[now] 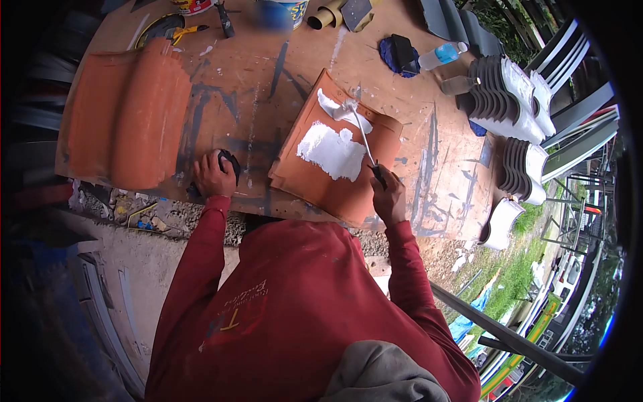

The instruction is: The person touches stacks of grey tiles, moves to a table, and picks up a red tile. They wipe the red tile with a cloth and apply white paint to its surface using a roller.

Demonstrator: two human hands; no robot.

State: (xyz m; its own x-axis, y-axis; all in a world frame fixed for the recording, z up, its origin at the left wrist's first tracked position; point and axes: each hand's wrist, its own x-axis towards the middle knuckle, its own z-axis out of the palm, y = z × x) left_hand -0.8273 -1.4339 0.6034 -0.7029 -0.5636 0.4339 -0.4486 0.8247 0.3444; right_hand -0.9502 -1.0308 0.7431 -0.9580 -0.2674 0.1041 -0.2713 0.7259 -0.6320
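My right hand (390,196) is closed round the black grip of a small paint roller (366,124). Its thin shaft runs up to a white, paint-covered head near the far edge of an orange roof tile (295,169). White paint (335,153) covers a ragged patch in the middle of this tile, with a second streak under the roller head. To the left, my left hand (213,177) rests at the table's near edge, fingers curled over a black curved object (230,165) whose kind I cannot tell.
More orange tiles (124,114) lie at the left of the paint-marked table (261,74). Along the back stand a blurred blue tub (278,15) and a brown roll (326,17). A black phone-like object (403,53) and water bottle (442,56) sit near stacked white-topped tiles (516,87) at right.
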